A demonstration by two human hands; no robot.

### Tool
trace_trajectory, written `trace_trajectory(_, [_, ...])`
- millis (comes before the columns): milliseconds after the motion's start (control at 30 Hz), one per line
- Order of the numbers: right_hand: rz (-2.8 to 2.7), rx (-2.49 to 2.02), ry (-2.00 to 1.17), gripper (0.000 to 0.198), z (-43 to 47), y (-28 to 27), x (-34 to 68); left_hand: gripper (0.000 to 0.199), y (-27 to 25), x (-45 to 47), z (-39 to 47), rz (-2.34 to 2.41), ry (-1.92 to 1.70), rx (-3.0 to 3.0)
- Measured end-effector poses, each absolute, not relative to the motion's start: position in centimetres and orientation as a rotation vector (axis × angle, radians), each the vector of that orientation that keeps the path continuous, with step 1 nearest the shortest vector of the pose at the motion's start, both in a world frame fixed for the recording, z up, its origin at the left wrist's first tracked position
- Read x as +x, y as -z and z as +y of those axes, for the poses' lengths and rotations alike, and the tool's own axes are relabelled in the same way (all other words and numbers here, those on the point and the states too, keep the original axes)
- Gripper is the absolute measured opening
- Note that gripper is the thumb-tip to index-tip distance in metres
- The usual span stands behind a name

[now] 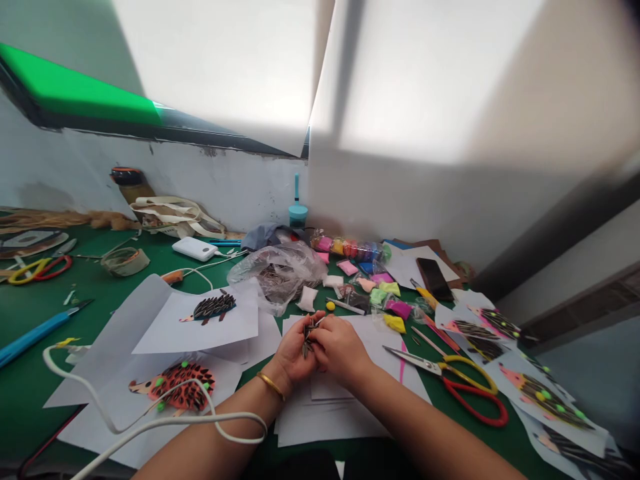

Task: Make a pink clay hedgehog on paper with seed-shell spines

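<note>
My left hand [295, 350] is cupped palm up above a stack of white paper [310, 423], holding a small heap of striped sunflower seeds [307, 337]. Over that palm, my right hand [343, 347] has its fingers pinched together at the seeds; its fingertips are partly hidden. Just beyond the hands lie a small yellow clay ball [331, 306] and a whitish pen-like stick [346, 306]. A clear plastic bag [280, 270] with more seeds sits behind them. To the left, sheets carry a dark seed-covered hedgehog [215, 307] and an orange hedgehog [183, 387] with green dots.
Scissors [450, 373] with red and yellow handles lie right of the paper. Several hedgehog pictures [545, 393] overlap at the right edge. Colored clay packets [395, 323], a phone [434, 279] and a white power bank [195, 249] are farther back. A white cable [235, 419] loops across my left forearm.
</note>
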State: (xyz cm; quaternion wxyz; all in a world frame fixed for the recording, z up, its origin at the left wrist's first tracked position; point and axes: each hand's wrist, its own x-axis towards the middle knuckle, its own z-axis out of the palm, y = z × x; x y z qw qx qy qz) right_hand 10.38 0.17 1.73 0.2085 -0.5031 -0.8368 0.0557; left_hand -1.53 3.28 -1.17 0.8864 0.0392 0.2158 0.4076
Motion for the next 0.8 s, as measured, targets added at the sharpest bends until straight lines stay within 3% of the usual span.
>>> trace_trajectory(300, [-2.036,-1.333,-0.370,0.013,-0.6,-2.8,12.6,0.024,0.8,-1.7,3.3,0.430,-0.839,0.024])
trace_trajectory(567, [-1.939,-1.628,-0.640,0.017,-3.2,-0.8,16.9,0.019,1.0,-1.7,3.7,0.527,-0.992,-0.062])
trace_trajectory(800, [-2.001,-1.597,-0.548,0.014,-4.2,0.3,16.1,0.018,1.3,-1.6,3.9,0.547,-1.005,-0.054])
